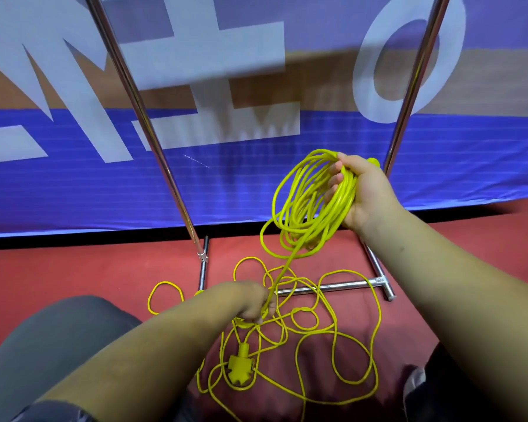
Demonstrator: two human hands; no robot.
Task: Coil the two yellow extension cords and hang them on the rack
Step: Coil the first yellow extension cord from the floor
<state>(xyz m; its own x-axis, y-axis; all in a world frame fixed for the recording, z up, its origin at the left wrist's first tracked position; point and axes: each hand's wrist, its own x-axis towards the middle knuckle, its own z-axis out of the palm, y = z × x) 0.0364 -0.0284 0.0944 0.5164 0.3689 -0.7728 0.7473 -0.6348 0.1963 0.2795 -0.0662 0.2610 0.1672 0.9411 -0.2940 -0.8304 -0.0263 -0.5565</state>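
Note:
My right hand (pixel 361 193) grips a coil of yellow extension cord (pixel 305 214), held up in front of the rack. A strand runs from the coil down to my left hand (pixel 258 303), which pinches it just above the floor. Loose yellow cord (pixel 342 339) lies tangled in loops on the red floor. A yellow multi-outlet socket end (pixel 240 368) lies among the loops near me. The metal rack has two slanted uprights (pixel 141 114) and a base bar (pixel 326 288) on the floor. I cannot tell the two cords apart in the tangle.
A blue banner with large white letters (pixel 73 178) stands right behind the rack. My knees in dark trousers (pixel 58 339) frame the lower left and lower right corners. The rack's left foot (pixel 203 269) and right foot (pixel 381 284) rest on the red floor.

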